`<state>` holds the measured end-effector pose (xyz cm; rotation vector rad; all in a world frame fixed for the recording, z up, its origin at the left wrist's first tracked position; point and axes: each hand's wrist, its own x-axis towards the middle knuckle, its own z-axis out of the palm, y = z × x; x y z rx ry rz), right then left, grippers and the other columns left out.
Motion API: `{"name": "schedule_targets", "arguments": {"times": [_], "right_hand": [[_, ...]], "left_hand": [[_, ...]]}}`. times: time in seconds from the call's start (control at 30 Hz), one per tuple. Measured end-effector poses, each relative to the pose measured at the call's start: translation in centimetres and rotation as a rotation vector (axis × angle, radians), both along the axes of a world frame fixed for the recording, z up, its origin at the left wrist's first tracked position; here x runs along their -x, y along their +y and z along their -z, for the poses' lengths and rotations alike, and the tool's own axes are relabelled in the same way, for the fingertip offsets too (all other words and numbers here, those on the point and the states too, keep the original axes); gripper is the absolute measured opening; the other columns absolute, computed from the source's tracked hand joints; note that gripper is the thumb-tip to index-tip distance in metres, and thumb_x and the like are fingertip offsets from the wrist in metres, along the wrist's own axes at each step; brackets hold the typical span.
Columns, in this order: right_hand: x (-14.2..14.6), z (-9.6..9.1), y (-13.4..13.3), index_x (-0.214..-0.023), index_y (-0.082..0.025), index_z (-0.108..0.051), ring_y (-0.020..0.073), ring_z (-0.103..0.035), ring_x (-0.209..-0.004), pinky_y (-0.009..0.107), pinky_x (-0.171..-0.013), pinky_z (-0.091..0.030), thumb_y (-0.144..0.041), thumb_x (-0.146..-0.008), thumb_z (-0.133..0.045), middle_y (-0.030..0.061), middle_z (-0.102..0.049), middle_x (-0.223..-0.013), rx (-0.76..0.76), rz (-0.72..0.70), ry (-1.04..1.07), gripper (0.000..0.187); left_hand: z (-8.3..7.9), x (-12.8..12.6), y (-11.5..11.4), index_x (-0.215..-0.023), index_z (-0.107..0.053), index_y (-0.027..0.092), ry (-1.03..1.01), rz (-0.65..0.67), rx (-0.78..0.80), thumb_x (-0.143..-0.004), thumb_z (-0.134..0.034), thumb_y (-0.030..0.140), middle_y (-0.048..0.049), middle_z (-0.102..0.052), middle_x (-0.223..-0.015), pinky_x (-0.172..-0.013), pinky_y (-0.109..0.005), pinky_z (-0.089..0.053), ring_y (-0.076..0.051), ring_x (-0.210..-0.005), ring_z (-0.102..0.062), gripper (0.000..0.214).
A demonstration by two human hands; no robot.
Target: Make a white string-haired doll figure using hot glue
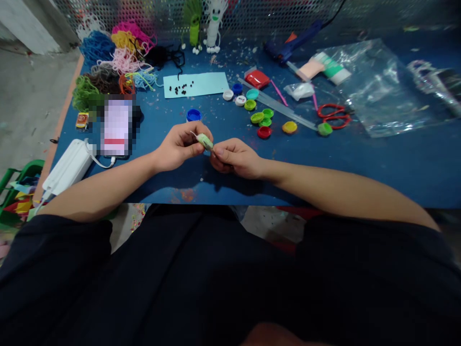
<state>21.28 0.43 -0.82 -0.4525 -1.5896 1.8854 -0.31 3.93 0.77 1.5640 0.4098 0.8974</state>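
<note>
My left hand [185,146] is closed in a pinch on a small pale-green piece [205,141], longish and rounded, with a dark mark on its side. A thin whitish strand pokes out of its upper left end. My right hand [236,157] meets it from the right, thumb and forefinger pressed together at the piece's lower right end. What sits between those right fingertips is too small to make out. Both hands are above the blue table [360,168], near its front edge. Just behind my left hand stands a blue cap [193,115].
Yarn bundles [95,45], a charging phone [117,125] and a white power strip [68,166] lie left. Black beads dot a light-blue card [209,85]. Several colored caps [257,117], red scissors [334,116], a glue gun [295,43] and a plastic bag [382,91] occupy the right.
</note>
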Motion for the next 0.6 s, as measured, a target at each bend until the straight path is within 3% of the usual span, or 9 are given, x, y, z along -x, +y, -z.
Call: {"name": "schedule_targets", "arguments": {"times": [0.23,0.4,0.6], "right_hand": [[0.0,0.0,0.0,-0.07,-0.016,-0.051,0.0046,-0.033,-0.046,0.018,-0.044,-0.026,-0.063,-0.104,-0.066,-0.0052,-0.043,-0.055,0.058,-0.139,-0.009,0.06],[0.3,0.2,-0.1,-0.068,-0.016,-0.052,0.004,-0.034,-0.047,0.019,-0.044,-0.024,-0.065,-0.1,-0.071,-0.0047,-0.045,-0.056,-0.053,0.012,0.004,0.062],[0.0,-0.6,0.3,-0.065,-0.014,-0.053,0.0026,-0.028,-0.051,0.02,-0.048,-0.019,-0.064,-0.091,-0.082,-0.0064,-0.04,-0.056,-0.253,0.222,-0.063,0.064]], "left_hand": [[-0.3,-0.1,-1.0,-0.076,-0.067,0.019,0.025,-0.08,-0.144,-0.081,-0.088,0.07,-0.0055,-0.066,-0.081,-0.069,-0.03,-0.046,-0.015,-0.074,-0.058,0.055],[-0.2,-0.1,-1.5,-0.075,-0.069,0.018,0.027,-0.142,-0.199,-0.083,-0.087,0.068,-0.005,-0.065,-0.078,-0.07,-0.03,-0.044,-0.014,-0.073,-0.056,0.054],[0.2,-0.3,-1.4,-0.075,-0.068,0.019,0.007,-0.1,-0.135,-0.08,-0.092,0.06,-0.0017,-0.058,-0.076,-0.063,-0.028,-0.038,-0.011,-0.067,-0.048,0.049]]}}
